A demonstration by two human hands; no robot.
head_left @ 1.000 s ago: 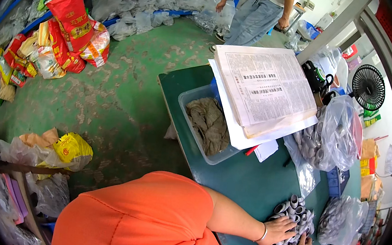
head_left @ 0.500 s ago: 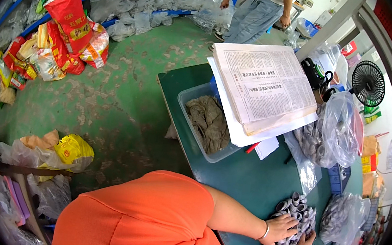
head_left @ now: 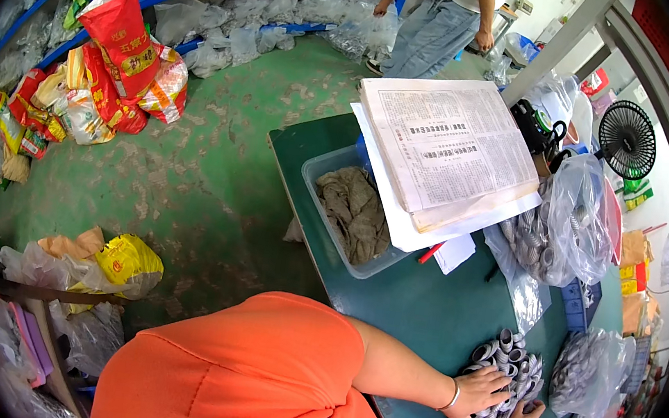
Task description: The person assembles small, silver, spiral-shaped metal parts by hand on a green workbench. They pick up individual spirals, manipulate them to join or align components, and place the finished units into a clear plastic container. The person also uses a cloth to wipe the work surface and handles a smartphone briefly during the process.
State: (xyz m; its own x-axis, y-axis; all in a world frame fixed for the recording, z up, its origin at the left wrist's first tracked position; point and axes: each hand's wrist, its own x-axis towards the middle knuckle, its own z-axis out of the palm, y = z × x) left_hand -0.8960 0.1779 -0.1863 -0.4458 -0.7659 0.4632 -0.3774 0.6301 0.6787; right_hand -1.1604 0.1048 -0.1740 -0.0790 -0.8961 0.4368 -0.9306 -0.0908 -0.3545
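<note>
A heap of small grey ribbed metal rings (head_left: 509, 354) lies on the green tabletop. My left hand (head_left: 482, 393), with a bracelet at the wrist, rests over the heap, its fingers stretched out across the pieces. At the heap's right edge is my right hand (head_left: 523, 417), fingers curled in with the thumb against them. Whatever sits between those fingertips is too small to make out. Beyond the heap, a flat clear plastic bag (head_left: 528, 305) lies on the table.
An open book (head_left: 452, 152) stands over a clear tub (head_left: 315, 194) with a brown cloth (head_left: 353, 211). Bagged grey rings (head_left: 530, 241) and another filled bag (head_left: 580, 373) flank the right side. Farther off are a black fan (head_left: 627, 140) and a standing person (head_left: 430, 34).
My right hand has shifted slightly right, away from the heap, with its fingers curled in more. My left hand stays spread on the rings. The view has moved a little.
</note>
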